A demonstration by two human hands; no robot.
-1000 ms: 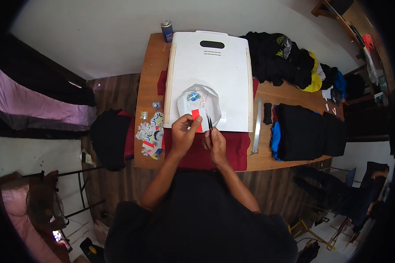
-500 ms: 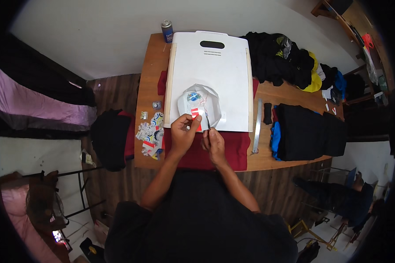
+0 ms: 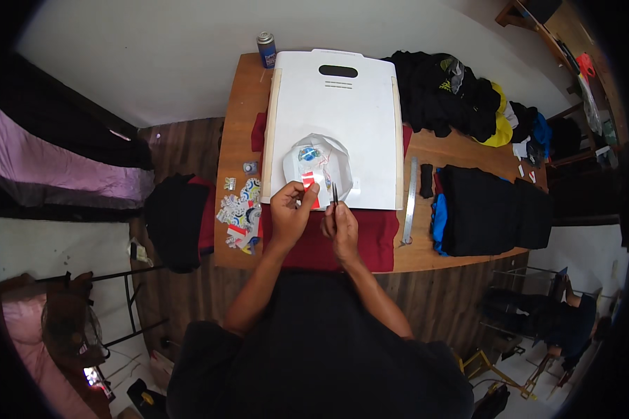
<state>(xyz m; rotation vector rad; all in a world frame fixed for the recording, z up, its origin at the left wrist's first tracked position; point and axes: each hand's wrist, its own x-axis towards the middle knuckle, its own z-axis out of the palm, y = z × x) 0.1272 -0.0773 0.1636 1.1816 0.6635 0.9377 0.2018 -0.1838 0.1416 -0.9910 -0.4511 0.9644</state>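
My left hand (image 3: 291,211) pinches a red-and-white strip (image 3: 310,188) between thumb and fingers. Close beside it, my right hand (image 3: 341,230) grips a thin dark tool with two slim points (image 3: 335,193), like tweezers or snips; which of them I cannot tell. The points stand upright, apart from the strip. Just beyond both hands a whitish open bag or bowl (image 3: 339,160) rests on a white board (image 3: 370,126); small printed pieces, one with a blue round print (image 3: 308,154), show inside it.
Dark red cloth (image 3: 370,241) lies under the board on the wooden table (image 3: 241,91). Printed scraps (image 3: 241,213) are at left, a metal ruler (image 3: 410,199) and folded black clothes (image 3: 486,213) at right. A spray can (image 3: 265,50) stands at the back. Another person (image 3: 573,321) is at far right.
The tool in my right hand has shifted slightly right, away from the strip, and its points now show apart. My left hand has barely moved. The person at far right has shifted.
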